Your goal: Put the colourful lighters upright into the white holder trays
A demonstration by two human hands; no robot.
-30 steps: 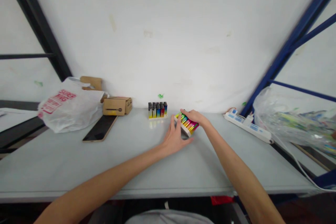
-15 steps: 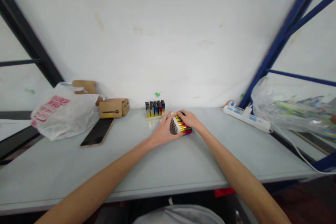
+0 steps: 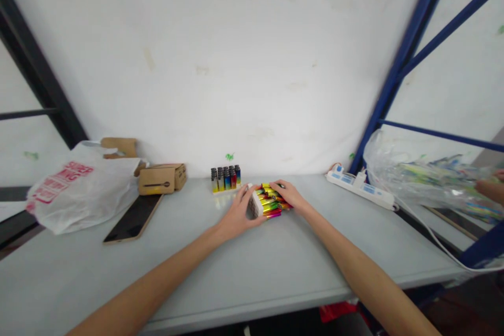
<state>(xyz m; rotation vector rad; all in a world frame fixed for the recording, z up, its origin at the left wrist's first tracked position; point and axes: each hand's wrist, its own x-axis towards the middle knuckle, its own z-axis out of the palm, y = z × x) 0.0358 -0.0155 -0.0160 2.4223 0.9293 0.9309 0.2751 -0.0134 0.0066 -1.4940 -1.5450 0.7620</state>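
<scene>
Near the middle of the table, my left hand [image 3: 237, 216] grips a white tray with holes [image 3: 255, 203], which is tipped on its side. Several shiny lighters [image 3: 271, 203] in yellow, green and red metallic colours stick out of the tray toward the right, some at uneven angles. Curled over the far right end of these lighters is my right hand [image 3: 290, 195]; its fingertips are partly hidden. Behind and to the left, a second group of lighters [image 3: 226, 178] with black tops stands upright in rows.
At the left lie a white plastic bag [image 3: 86, 184], a small cardboard box [image 3: 161, 179] and a dark phone [image 3: 134, 219]. A white power strip [image 3: 360, 190] with a cable sits at the right. Beyond it, another person's hand [image 3: 490, 190] is by a clear bag [image 3: 429, 178] of colourful items.
The lighters at my hands have shifted from neat rows to a looser, more uneven spread, and my right hand has moved slightly away from the tray. The camera view has shifted.
</scene>
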